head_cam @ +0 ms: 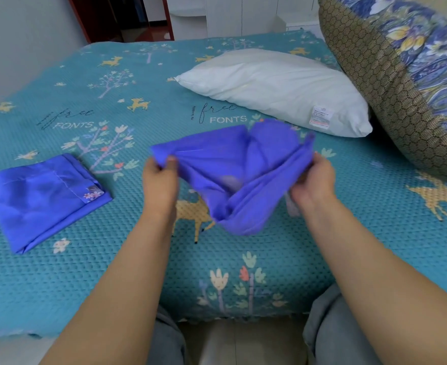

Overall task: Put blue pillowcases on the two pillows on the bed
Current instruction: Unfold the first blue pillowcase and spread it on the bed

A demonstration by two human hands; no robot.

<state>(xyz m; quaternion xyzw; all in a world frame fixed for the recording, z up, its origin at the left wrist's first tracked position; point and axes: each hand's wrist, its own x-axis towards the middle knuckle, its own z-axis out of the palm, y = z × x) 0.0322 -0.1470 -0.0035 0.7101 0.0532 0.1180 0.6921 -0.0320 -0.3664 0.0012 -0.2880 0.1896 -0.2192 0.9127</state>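
An unfolded blue pillowcase (233, 177) is gripped at its edges by the left hand (159, 183) and right hand (313, 181), in front of the bare white pillow (275, 85). A second folded pillowcase (46, 198) lies well left of that pillow. No pillow is judged covered yet.

It was a home bedroom: a bed (112, 259) under a teal deer-print coverlet (59, 285), a bare white pillow (269, 85), white cupboards (243, 14) behind.

On the teal patterned bedspread (59, 272), a folded blue pillowcase (43, 198) lies left; a bare white pillow (269, 85) lies behind the held blue pillowcase (233, 177), a large patterned cushion (401, 75) right.
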